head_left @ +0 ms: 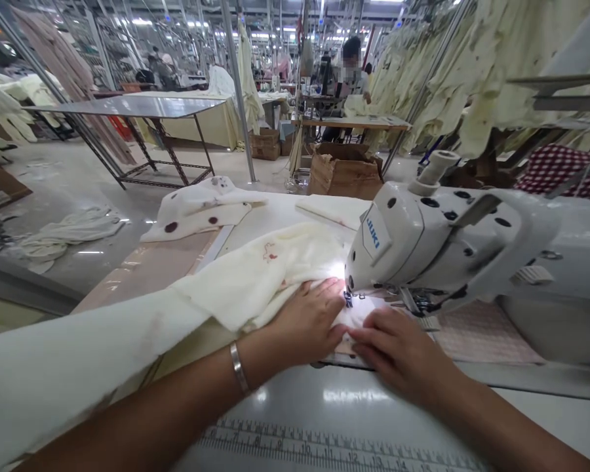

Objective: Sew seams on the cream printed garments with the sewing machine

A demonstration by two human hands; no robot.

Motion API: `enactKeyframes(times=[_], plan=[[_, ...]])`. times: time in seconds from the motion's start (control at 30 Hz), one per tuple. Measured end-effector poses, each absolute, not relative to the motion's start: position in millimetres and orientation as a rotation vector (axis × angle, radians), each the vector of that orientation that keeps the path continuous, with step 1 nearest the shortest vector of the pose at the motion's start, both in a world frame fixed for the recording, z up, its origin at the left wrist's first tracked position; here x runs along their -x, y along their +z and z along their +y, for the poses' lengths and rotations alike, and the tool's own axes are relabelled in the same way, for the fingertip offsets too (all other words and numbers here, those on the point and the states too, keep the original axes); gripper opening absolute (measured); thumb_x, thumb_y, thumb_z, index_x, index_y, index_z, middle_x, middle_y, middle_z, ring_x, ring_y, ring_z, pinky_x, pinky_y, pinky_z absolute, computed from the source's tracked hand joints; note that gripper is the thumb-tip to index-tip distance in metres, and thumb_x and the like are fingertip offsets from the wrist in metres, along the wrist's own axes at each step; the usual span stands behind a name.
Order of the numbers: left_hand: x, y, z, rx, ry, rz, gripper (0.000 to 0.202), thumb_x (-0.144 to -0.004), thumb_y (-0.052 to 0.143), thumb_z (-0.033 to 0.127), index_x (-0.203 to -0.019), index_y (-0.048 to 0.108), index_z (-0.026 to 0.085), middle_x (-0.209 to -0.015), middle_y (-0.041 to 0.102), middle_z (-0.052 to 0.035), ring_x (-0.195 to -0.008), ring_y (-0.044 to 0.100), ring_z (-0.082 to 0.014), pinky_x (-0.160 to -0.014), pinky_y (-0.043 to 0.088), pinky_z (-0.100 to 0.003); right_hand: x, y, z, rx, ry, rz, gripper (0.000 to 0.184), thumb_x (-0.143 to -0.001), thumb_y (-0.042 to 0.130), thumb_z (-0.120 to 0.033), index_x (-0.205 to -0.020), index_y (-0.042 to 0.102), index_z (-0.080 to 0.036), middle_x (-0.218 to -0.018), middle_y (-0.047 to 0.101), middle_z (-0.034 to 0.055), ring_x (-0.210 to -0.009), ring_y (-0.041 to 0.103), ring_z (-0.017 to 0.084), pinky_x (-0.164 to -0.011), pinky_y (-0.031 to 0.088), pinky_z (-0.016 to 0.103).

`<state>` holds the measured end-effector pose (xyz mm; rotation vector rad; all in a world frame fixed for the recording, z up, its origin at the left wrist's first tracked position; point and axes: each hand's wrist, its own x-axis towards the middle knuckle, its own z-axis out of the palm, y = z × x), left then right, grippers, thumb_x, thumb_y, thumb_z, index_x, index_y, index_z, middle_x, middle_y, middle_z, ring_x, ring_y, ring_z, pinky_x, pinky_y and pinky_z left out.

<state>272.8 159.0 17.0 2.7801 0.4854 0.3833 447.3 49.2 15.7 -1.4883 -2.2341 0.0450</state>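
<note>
Just left of the machine (413,242), the left hand (309,324) lies flat, unclenched, on cloth (275,262); the right hand (400,347) pinches its near edge.

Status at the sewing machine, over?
Left hand resting on cream fabric. Right hand curled at pale cloth near presser foot. Cream fabric bunched beyond left hand; no obvious obstruction.

White sewing table (285,393) spanning lower centre | cream fabric (299,252) lying mid-frame | spotted cloth (191,215) lying left of centre | sewing machine (408,236) standing right
</note>
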Motion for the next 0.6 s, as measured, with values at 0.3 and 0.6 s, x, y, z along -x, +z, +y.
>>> enactKeyframes(times=[0.3,0.6], plan=[[-276,16,168,-2.749,0.391,0.480,0.033,-0.084,0.048,0.032,-0.111,0.047,0.013,-0.136,0.041,-0.0171,-0.128,0.035,-0.0272,-0.105,0.029,-0.045,-451,10,52,1.596,0.111,-2.198,0.018,-0.085,0.054,-0.033,-0.093,0.063,-0.020,-0.085,0.061,0.0064,-0.080,0.058,0.018,-0.070,0.045,0.032],[-277,15,164,-2.887,0.598,0.314,0.012,-0.085,0.046,0.019,-0.082,0.057,0.015,-0.100,0.058,-0.0064,-0.096,0.051,-0.0191,-0.098,0.033,-0.041,-446,7,48,1.584,0.154,-2.106,0.014,-0.083,0.057,-0.025,-0.095,0.064,-0.022,-0.083,0.061,0.0044,-0.077,0.058,0.017,-0.070,0.045,0.031]])
